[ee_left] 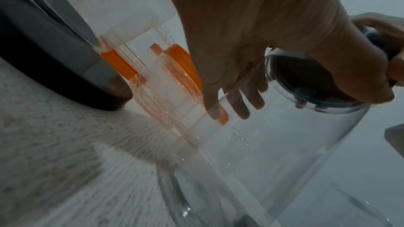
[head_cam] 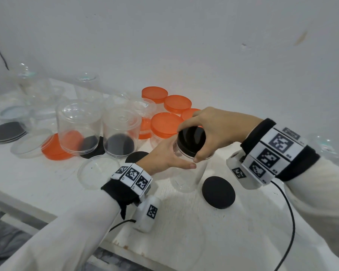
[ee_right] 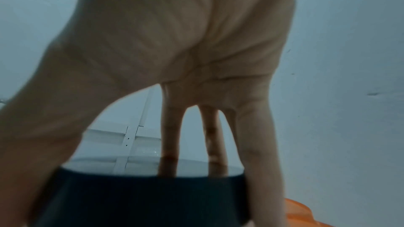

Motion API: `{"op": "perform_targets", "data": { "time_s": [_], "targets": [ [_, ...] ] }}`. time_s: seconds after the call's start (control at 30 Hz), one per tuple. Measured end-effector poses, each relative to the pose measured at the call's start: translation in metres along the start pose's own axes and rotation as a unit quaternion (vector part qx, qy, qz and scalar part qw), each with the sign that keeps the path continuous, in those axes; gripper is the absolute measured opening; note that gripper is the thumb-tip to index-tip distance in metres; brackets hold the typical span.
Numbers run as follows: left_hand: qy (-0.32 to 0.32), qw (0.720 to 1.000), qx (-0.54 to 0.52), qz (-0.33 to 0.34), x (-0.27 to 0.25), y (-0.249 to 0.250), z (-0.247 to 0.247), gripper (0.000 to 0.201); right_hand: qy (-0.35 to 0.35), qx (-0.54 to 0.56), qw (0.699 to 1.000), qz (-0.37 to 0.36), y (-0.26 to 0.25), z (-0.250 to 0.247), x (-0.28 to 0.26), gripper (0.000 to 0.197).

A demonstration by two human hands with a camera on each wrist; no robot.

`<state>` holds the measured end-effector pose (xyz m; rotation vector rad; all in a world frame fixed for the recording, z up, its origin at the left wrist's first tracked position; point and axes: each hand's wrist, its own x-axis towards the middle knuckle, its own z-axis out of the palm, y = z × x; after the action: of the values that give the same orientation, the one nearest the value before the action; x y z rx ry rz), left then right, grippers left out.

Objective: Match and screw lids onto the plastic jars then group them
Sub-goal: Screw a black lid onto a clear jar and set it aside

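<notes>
A loose black lid (head_cam: 218, 192) lies flat at the near edge of the white table (head_cam: 184, 241), just beside the base of a clear plastic jar (head_cam: 188, 177) standing upright near the middle. The left hand (head_cam: 164, 156) wraps its fingers round the jar's upper wall, thumb along the near side. The right hand (head_cam: 213, 128) grips from above a black lid on the jar (head_cam: 192, 138), fingertips and thumb curled round its rim.

Only the left wrist view shows the fingers (ee_left: 240, 108) pressed on the far side of the jar (ee_left: 284, 144), seen through the clear wall, and that the jar holds nothing. The right wrist view alone shows the lid's dark side wall (ee_right: 142, 196) close up, with fingers (ee_right: 170, 135) reaching down behind its glossy top.

Further back a clear flat lid (head_cam: 98, 173) and another black lid (head_cam: 136, 156) lie on the table. Behind them, two upturned clear jars (head_cam: 79, 126) stand over orange and black lids. Capped jars with orange lids (head_cam: 165, 124) cluster by the wall.
</notes>
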<state>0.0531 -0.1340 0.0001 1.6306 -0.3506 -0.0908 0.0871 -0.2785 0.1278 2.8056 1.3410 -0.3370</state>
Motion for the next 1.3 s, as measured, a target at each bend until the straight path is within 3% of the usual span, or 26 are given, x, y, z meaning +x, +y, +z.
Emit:
{"op": "perform_targets", "data": {
  "time_s": [0.27,0.47,0.93,1.1,1.3],
  "targets": [
    [0.03,0.999,-0.002,0.016,0.001,-0.003,0.005,0.068,0.028,0.003,1.0,0.009,-0.002,0.003,0.001,0.074],
    [0.059,0.998,-0.01,0.014,0.0,-0.004,0.01,0.072,-0.012,-0.018,1.0,0.019,-0.002,-0.001,-0.001,0.075],
    [0.099,0.995,0.01,0.021,-0.004,0.001,0.019,0.067,0.022,-0.005,0.999,0.028,-0.003,0.002,0.003,0.066],
    [0.104,0.994,0.016,0.025,-0.006,0.001,0.019,0.068,-0.037,-0.014,0.998,0.057,-0.003,0.0,0.007,0.073],
    [0.111,0.993,0.011,0.023,-0.008,0.0,0.018,0.068,-0.043,-0.068,0.992,0.094,-0.01,0.006,0.006,0.07]
  ]
}}
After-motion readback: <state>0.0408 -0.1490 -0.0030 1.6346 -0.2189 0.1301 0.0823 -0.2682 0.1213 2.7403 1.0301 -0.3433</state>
